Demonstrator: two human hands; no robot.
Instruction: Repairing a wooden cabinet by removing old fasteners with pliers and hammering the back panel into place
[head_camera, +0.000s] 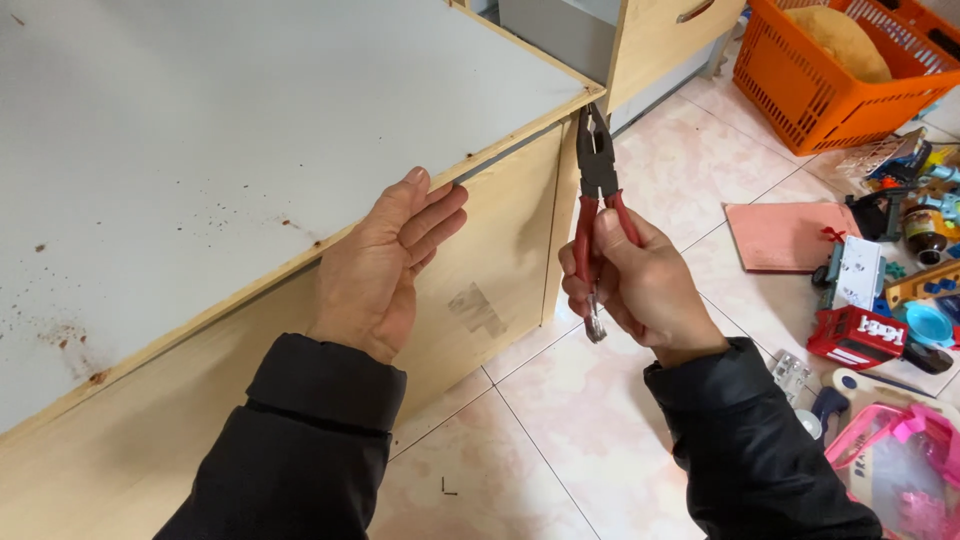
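At cabinet (300, 150) front edge: left hand (385, 265) flat, fingers extended, pressing panel, holding nothing. Right hand (640, 285) closed round red-handled pliers (597, 190), jaws at corner, 12 o'clock; possibly gripping nail. Risk: jaws slip, gouge wood.

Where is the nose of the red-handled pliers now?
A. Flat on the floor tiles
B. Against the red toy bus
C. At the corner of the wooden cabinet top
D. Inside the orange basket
C: the right hand holds the pliers upright, their dark nose at the corner edge of the cabinet top, where the left hand rests.
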